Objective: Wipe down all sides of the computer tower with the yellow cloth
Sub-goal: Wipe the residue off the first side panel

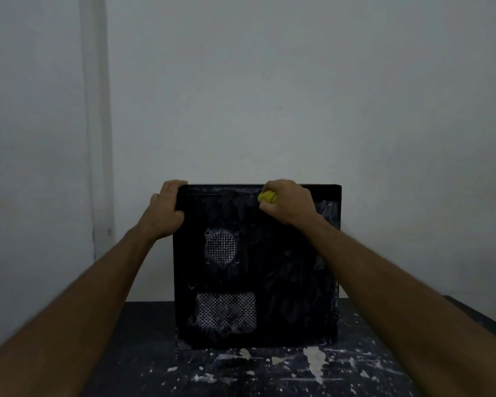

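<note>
2 bare forearms reach forward from the bottom corners of the view, over a dark table (155,353) whose top is flecked with pale paint splatters (312,359). The computer tower (284,282) stands upright on that table, toward its back edge, with 1 broad black side panel facing the camera. The panel is streaked with whitish dust and smears, heaviest along its right edge and near its lower left corner. In its lower left area sits a rectangular perforated vent (226,310); above that is a round perforated fan grille (221,247) with small screw holes at its corners.

The left hand (163,212) grips the tower's upper left corner: the fingers curl over the top edge and the thumb lies against the left side of the panel. The right hand (287,200) is closed round the yellow cloth (267,196), which is bunched into a small wad; only a bit of it shows at the left side of the fist. Fist and cloth are against the panel just under the top edge, somewhat right of the middle. The 2 hands are well apart along that top edge.

Behind the tower rises a plain pale grey wall (327,96), with a vertical lighter strip (95,110) running down it at the left.
</note>
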A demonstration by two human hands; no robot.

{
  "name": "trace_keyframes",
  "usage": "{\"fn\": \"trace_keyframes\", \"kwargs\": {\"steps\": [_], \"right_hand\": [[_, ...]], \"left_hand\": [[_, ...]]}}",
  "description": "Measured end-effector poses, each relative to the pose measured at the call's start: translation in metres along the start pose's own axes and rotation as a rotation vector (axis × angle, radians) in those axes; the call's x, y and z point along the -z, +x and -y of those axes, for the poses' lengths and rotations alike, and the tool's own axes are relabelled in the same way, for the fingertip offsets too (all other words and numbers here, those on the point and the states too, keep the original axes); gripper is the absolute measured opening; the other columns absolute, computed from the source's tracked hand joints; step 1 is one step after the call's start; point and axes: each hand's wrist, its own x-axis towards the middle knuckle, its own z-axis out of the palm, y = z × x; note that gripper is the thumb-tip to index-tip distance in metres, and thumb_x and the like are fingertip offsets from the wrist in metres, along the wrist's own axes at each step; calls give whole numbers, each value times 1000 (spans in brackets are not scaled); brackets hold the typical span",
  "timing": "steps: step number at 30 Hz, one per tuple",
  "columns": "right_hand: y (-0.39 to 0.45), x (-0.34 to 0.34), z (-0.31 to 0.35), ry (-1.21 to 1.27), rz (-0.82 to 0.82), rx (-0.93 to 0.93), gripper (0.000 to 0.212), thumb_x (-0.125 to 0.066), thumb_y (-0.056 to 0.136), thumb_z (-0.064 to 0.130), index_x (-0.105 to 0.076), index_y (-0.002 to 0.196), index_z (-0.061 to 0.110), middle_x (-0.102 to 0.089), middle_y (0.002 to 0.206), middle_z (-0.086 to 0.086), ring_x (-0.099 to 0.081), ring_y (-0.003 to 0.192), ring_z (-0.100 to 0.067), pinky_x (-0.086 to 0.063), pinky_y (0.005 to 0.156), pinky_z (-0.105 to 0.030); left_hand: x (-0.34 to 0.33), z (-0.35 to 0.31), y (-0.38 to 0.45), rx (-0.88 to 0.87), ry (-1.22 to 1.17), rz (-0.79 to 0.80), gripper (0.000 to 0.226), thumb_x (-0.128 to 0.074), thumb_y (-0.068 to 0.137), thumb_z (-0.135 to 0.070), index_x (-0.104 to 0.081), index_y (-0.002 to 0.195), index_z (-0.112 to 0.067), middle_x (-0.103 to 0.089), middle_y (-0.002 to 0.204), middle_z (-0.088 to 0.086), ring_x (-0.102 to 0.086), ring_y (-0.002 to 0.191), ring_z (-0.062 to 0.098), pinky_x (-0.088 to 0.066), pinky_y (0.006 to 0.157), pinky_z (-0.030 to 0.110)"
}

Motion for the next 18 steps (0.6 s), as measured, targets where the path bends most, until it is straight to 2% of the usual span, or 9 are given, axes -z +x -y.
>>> {"fn": "trace_keyframes", "kwargs": {"steps": [4, 8, 12, 15, 18], "right_hand": [[-1, -2, -2, 6, -110, -41, 28, -69, 85, 40, -70, 106, 21, -67, 101, -3, -64, 91, -27, -45, 69, -33], [-2, -2, -4, -15, -4, 23, 28, -69, 84, 41, -70, 107, 25, -69, 103, -1, -64, 96, -27, -49, 74, -35], [1, 0, -3, -5, -83, 1, 27, -67, 86, 41, -69, 107, 24, -67, 102, -1, -64, 92, -26, -50, 73, -35], [-5, -1, -5, -50, 51, 48, 28, -71, 83, 43, -70, 105, 26, -70, 103, -1, -66, 94, -27, -49, 73, -35], [-8, -3, -10, -44, -47, 15, 28, -70, 82, 41, -70, 104, 23, -68, 99, -1, -65, 91, -27, -49, 72, -35]], "left_hand": [[-3, 3, 3, -18, 11, -2, 79, -54, 75, -2, -36, 148, -24, -37, 147, 0, -48, 120, 39, -46, 104, 54], [-3, 6, 3, -36, 8, -9, 81, -52, 71, -7, -36, 148, -25, -36, 147, -2, -50, 118, 39, -49, 102, 55], [-5, 6, 4, -36, 20, -14, 82, -55, 73, -1, -35, 149, -24, -35, 148, -3, -50, 119, 39, -50, 101, 56], [-4, 7, 4, -39, 16, -17, 83, -52, 69, -8, -35, 148, -26, -35, 148, -4, -50, 118, 38, -50, 100, 56], [-6, 6, 4, -41, 15, -33, 81, -56, 73, -3, -35, 148, -24, -35, 148, -2, -50, 119, 39, -50, 100, 55]]}}
